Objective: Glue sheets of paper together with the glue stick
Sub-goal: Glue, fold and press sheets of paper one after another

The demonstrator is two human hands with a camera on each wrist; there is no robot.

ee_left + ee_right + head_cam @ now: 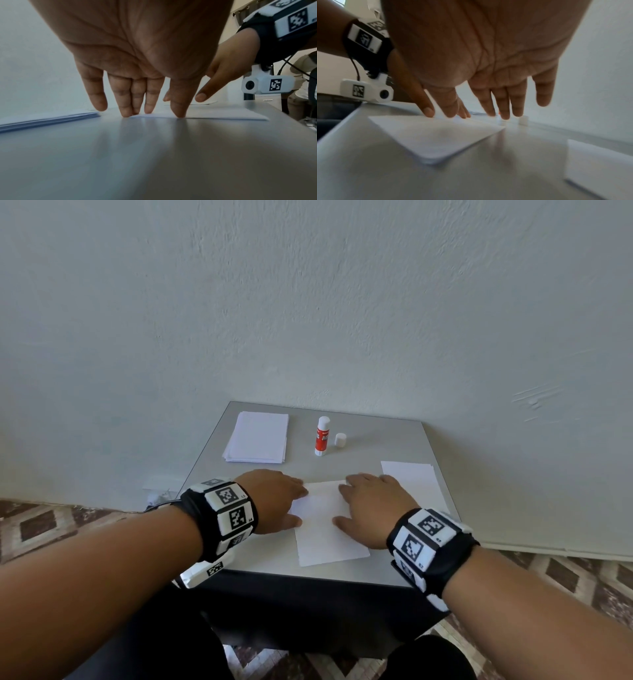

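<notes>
While both hands lie flat, the left hand [274,499] and right hand [373,508] press straight fingers on the paper sheet [327,530]. At twelve o'clock stands the uncapped glue stick [322,436], its cap [340,440] beside it.

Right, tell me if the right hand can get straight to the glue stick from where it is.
Probably yes. The right hand lies flat on the sheet, holding nothing, and the glue stick stands uncapped just beyond it with only bare table between. The cap sits beside, not in the way.
</notes>
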